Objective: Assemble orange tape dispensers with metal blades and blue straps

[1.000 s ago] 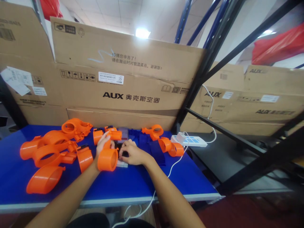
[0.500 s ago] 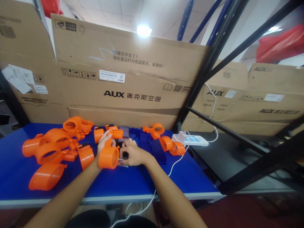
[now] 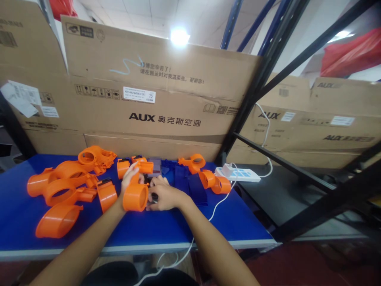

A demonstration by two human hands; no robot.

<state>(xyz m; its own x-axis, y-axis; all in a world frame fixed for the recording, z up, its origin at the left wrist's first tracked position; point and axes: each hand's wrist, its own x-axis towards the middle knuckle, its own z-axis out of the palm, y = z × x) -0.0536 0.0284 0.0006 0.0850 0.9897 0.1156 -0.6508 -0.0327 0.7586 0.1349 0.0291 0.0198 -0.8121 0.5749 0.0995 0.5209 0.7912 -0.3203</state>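
Note:
My left hand (image 3: 128,178) is closed around an orange plastic part with a round ring (image 3: 135,198) at its near end. Right beside that ring is my right hand (image 3: 163,194), its fingers curled in a pinch against the part's right side. A small dark, shiny piece shows among the right fingers; its kind is not clear. Behind the hands lies a clear-lidded box (image 3: 154,167). An orange ring piece with a black strip (image 3: 107,196) stands just left of my left wrist.
Several orange ring parts (image 3: 61,192) are heaped on the left of the blue tabletop (image 3: 143,234). Dark blue pieces (image 3: 190,184) and more orange rings (image 3: 222,184) lie to the right. A white power strip (image 3: 238,173) with its cable sits near the black rack post (image 3: 247,103). Cardboard (image 3: 166,95) stands behind.
My right fingers have drawn in closer to the orange part's side. A pale flat edge seen beneath them before no longer shows. My left hand holds its place.

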